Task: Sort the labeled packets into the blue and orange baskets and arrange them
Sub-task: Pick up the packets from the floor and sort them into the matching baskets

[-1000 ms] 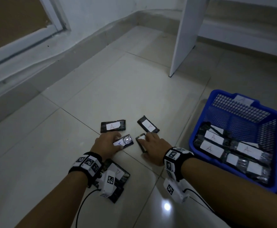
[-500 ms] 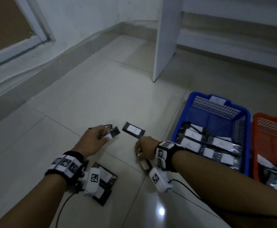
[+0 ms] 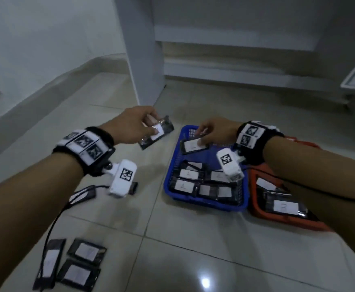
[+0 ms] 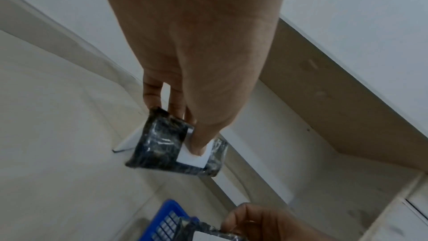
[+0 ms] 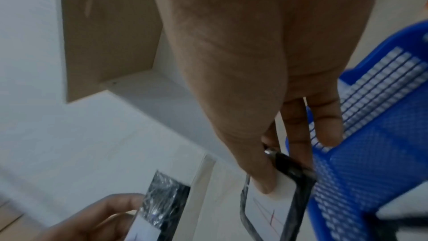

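The right hand pinches a labeled packet over the blue basket's far end — nearer the drop; the left hand grips another packet just left of the rim.

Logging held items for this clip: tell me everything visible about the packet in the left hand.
The packet is a flat black pouch in crinkled glossy wrap with a white paper label on its face; any letter is unreadable. The left hand pinches it, thumb on the label, fingers behind. It is tilted in the air, left of the blue basket, touching nothing else.
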